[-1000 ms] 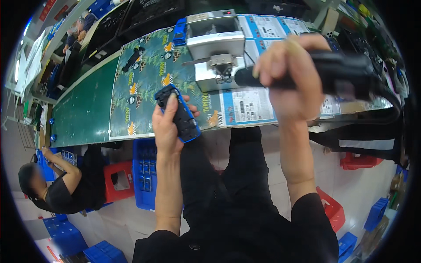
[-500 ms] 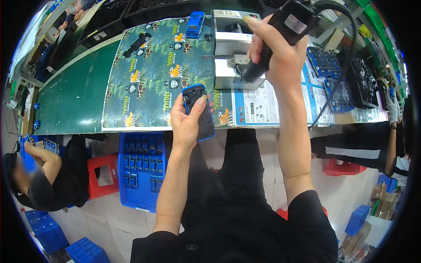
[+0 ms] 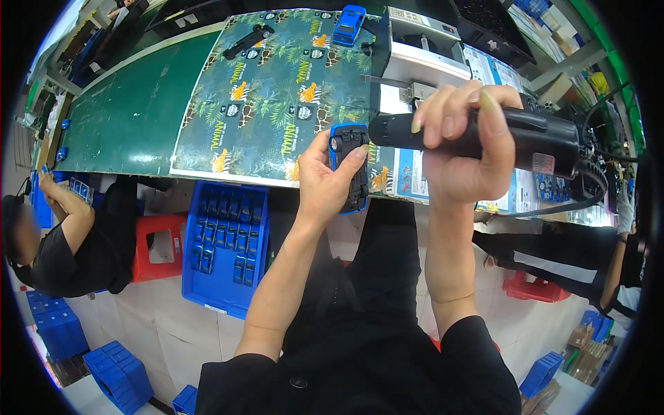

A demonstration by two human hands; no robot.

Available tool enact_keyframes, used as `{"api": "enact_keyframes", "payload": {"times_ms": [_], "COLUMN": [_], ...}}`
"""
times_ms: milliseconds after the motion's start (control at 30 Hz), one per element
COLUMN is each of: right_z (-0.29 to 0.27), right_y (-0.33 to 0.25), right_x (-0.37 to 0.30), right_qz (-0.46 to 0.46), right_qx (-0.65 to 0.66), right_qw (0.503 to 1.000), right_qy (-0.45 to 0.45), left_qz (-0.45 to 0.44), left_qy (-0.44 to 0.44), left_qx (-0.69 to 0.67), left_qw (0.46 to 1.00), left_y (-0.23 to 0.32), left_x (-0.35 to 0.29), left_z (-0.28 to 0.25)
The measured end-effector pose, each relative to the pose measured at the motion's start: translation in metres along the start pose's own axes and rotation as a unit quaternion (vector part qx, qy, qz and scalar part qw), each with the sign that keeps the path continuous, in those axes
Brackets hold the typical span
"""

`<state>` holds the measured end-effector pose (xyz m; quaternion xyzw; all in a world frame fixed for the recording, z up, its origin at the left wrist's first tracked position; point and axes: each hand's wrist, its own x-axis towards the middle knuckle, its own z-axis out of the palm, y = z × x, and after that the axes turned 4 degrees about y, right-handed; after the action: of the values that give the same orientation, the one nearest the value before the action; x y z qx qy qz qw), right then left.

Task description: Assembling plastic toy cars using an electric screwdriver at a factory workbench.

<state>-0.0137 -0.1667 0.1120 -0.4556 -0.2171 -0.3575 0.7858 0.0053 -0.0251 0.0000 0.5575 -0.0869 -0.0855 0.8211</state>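
Note:
My left hand [image 3: 324, 181] grips a blue toy car [image 3: 360, 182] upside down, its black underside facing up and my thumb lying across it. My right hand [image 3: 465, 149] is wrapped around a black corded electric screwdriver [image 3: 553, 142], held almost level with its nose pointing left. That nose is close to the car's upper end; whether it touches cannot be made out. Behind the screwdriver stands a silver metal box [image 3: 425, 66], partly covered by my hand. A second blue toy car [image 3: 348, 26] and a black car base [image 3: 247, 43] lie farther back on the table.
An animal-patterned sheet [image 3: 273, 90] covers part of the green table [image 3: 131, 114]. Below the edge, a blue bin [image 3: 214, 297] holds several blue cars. A person [image 3: 104, 235] sits at left by a red stool [image 3: 155, 249]. The screwdriver's cable [image 3: 553, 207] loops at right.
The screwdriver has come away from the metal box and swung level, its nose now beside the upturned car. My left hand still holds the car, and the whole view has shifted.

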Motion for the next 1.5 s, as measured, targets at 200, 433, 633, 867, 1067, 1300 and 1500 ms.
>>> {"api": "enact_keyframes", "payload": {"times_ms": [200, 433, 633, 867, 1067, 1300, 1500], "right_z": [0.006, -0.010, -0.013, -0.015, -0.041, -0.042, -0.026], "right_y": [0.013, 0.017, 0.016, 0.002, -0.046, -0.022, -0.015], "right_x": [-0.010, -0.015, -0.015, -0.010, 0.032, 0.042, 0.051], "right_qz": [-0.001, -0.004, 0.000, -0.013, -0.072, -0.038, -0.026], "right_qx": [-0.055, -0.009, 0.005, -0.007, -0.016, -0.146, -0.245], "right_qw": [0.998, 0.999, 1.000, 0.999, 0.995, 0.988, 0.968], "right_qy": [-0.004, -0.035, -0.027, -0.046, -0.074, 0.015, -0.047], "left_qz": [-0.002, 0.011, 0.019, 0.023, -0.107, -0.089, -0.095], "left_qy": [0.007, 0.015, 0.021, 0.019, 0.113, 0.003, -0.006], "left_qx": [-0.019, 0.000, 0.012, 0.008, -0.248, -0.159, -0.185], "left_qw": [1.000, 1.000, 1.000, 1.000, 0.956, 0.983, 0.978], "left_y": [0.004, 0.004, 0.003, 0.008, 0.010, 0.007, 0.006], "left_x": [-0.002, -0.002, -0.003, -0.005, 0.016, 0.019, 0.024], "left_z": [0.004, 0.007, 0.009, 0.012, -0.005, -0.006, -0.014]}}
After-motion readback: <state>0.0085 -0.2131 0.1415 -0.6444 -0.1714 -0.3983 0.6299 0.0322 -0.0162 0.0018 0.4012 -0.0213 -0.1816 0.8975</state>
